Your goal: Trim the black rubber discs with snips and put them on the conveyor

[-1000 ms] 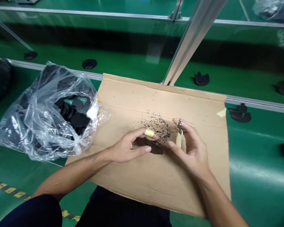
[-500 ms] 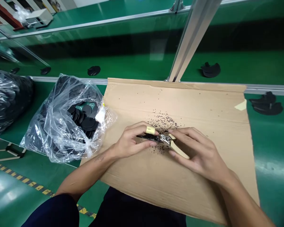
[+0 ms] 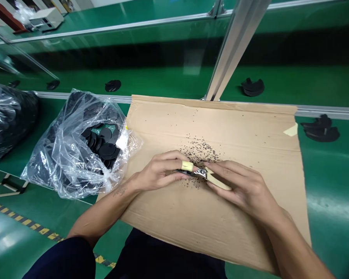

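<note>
My left hand [image 3: 163, 170], with pale tape round one finger, pinches a thin black part [image 3: 186, 173] over the cardboard sheet [image 3: 174, 221]. Cutting pliers with cream handles [image 3: 218, 182] are gripped in my right hand [image 3: 247, 186]. The metal jaws of the pliers meet the black part between both hands. Part of the black piece is hidden by my left fingers. Small black bits [image 3: 202, 149] lie scattered on the cardboard beneath and beyond the hands.
An open clear bag [image 3: 61, 155] of black discs [image 3: 107, 149] stands left of the cardboard, a fuller bag [image 3: 8, 120] beyond it. Black pieces [image 3: 321, 128] lie at the right. A metal post [image 3: 235, 50] rises behind the cardboard.
The handles of the pliers have come closer together in my right hand. The black part is turned more edge-on and shows less beyond my left fingers. The view has shifted slightly.
</note>
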`<state>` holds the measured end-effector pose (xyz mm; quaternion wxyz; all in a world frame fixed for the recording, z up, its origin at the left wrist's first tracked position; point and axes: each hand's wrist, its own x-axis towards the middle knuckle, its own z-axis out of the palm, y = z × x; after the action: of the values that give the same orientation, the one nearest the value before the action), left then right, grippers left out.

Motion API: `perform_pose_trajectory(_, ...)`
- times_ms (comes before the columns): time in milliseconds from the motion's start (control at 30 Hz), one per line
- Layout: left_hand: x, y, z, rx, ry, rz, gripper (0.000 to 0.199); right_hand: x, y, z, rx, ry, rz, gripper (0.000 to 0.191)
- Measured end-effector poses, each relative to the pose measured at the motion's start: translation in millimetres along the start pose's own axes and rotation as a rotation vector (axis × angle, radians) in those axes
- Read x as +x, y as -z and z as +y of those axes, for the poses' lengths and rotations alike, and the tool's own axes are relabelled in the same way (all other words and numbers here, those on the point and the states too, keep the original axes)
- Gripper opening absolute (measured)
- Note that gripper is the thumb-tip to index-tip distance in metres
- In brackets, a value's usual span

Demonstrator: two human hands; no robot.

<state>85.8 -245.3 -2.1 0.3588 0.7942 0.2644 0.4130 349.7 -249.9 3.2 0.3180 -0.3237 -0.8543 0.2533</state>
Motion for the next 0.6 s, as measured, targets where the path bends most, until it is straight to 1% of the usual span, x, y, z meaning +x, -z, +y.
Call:
perform_pose_trajectory(67,0.4,0.1,0.5,-0.004,0.005,-0.006,0.027,-0.5,-0.4,0.0,0.017,-0.005,-0.005,0.044)
perform_pose_trajectory(167,1.4,0.1,1.5,0.000,0.003,0.018,0.029,-0.9,-1.6,-0.3,0.024,-0.017,-0.003,0.044)
perform_pose_trajectory(333,0.6,-0.2,0.8,0.039,0.044,0.059,0.034,-2.2,-2.6,1.5,-0.078,-0.036,0.044,0.047)
perform_pose_trajectory(433,-1.0,-1.0,-0.6,0.044,0.061,0.056,0.034,-1.9,-2.6,4.2,-0.132,-0.028,0.080,0.047)
perform_pose_trajectory(600,-2.4,-2.9,-0.8,0.043,0.085,0.045,0.036,0.1,-1.5,4.8,-0.147,-0.021,0.073,0.047)
